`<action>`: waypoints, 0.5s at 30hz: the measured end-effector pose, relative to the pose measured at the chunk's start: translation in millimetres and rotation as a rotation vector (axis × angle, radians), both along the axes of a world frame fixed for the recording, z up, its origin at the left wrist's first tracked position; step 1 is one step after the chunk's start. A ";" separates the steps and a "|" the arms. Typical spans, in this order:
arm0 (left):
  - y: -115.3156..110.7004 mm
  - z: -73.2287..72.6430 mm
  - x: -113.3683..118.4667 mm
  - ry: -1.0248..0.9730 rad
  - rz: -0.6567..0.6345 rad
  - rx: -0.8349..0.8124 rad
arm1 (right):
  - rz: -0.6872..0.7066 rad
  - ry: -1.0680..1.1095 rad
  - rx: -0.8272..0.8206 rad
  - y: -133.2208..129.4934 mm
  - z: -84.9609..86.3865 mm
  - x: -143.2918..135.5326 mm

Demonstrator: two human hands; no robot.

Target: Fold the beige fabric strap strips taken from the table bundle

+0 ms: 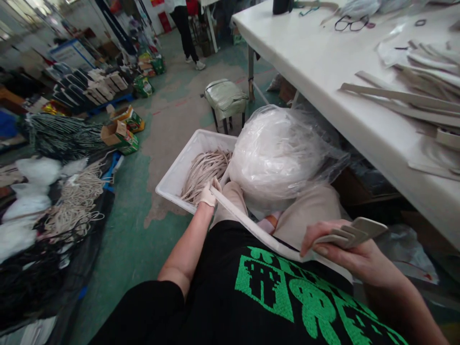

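Observation:
A long pale strap runs across my lap from one hand to the other. My left hand, in a light glove, is closed around its far end beside the white bin. Several beige straps lie heaped in that bin. At the right, my bare right hand is closed on a small fan of flat beige strap ends, and the long strap passes by its fingers. A big clear plastic bag of pale material bulges just beyond my knees.
On the right, a white table holds loose straps and eyeglasses. A wrapped stool stands ahead. Bundled cords and cartons lie on the left floor. A person stands at the back.

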State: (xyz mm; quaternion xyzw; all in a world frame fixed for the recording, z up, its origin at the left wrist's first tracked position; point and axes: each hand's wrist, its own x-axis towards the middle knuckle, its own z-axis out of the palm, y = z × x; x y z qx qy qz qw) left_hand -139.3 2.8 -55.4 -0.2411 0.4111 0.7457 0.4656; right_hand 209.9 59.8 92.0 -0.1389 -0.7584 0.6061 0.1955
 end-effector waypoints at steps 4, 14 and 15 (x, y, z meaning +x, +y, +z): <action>-0.9 17.3 20.7 0.227 -0.230 0.128 | -0.144 0.013 -0.142 4.0 -14.5 -14.6; -21.0 24.5 92.2 0.632 -1.072 0.353 | -0.456 0.011 -0.381 49.8 -38.2 -64.7; -20.9 23.9 94.5 0.652 -1.143 0.352 | -0.463 0.015 -0.380 52.8 -37.6 -67.3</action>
